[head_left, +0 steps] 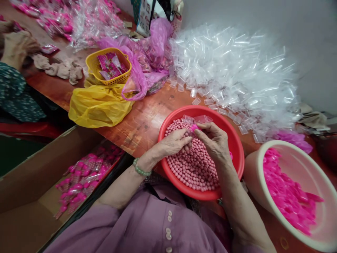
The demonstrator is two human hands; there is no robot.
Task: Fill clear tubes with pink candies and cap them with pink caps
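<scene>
Both of my hands meet over a red bowl (238,168) heaped with round pink beads (188,172). A small bright pink plastic cap (194,128) shows between my fingertips. My left hand (175,142), with a green bead bracelet (141,168) on its wrist, is closed around a clear plastic tube, mostly hidden by the fingers. My right hand (216,138) pinches the pink cap from the other side. Clear plastic tubes (202,119) lie on the beads at the bowl's far side.
A large pile of clear tubes (234,70) lies behind the bowl. At right, a white tub (259,172) holds pink plastic parts (286,189). A yellow basket (91,65), a yellow bag (101,107) and an open carton (28,168) are left. A co-worker's hand (18,45) shows far left.
</scene>
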